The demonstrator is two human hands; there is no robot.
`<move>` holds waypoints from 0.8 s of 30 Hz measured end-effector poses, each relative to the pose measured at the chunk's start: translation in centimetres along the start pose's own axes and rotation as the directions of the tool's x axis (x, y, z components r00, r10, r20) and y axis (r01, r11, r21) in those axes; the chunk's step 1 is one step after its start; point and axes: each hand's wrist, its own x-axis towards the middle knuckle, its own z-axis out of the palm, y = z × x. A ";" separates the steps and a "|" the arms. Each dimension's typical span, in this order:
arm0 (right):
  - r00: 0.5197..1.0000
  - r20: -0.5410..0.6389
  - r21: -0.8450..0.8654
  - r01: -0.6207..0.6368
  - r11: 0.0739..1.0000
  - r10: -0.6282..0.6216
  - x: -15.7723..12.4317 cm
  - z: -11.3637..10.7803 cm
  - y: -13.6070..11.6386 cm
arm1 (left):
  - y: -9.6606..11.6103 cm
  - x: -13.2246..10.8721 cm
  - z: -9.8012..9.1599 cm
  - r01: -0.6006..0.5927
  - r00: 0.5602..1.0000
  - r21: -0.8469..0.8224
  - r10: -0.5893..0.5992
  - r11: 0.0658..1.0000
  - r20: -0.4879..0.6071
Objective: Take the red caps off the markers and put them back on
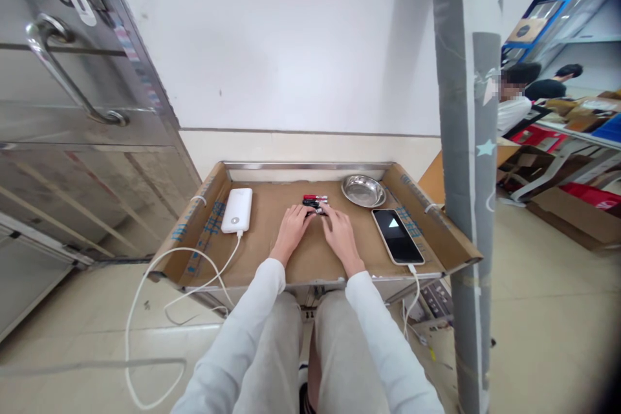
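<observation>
A small pile of red-and-black batteries (315,199) lies on the brown cardboard-lined tray table (272,252) in front of me. My left hand (292,228) rests palm down just left of the pile, fingertips touching its near edge. My right hand (337,230) is beside it, fingers curled over the near batteries and pinching a small dark one. Both arms wear white sleeves.
A white power bank (237,209) with a white cable (145,297) lies at the left. A metal bowl (363,190) stands at the back right, a phone (398,236) near it. A grey pillar (466,194) rises at right, a steel cabinet (72,116) at left. People sit far right.
</observation>
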 end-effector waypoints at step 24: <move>0.986 0.051 -0.306 -0.137 0.942 0.160 0.4 1.3 1.5 | -1.1 0.1 1.6 0.073 0.997 0.007 -0.073 0.997 0.029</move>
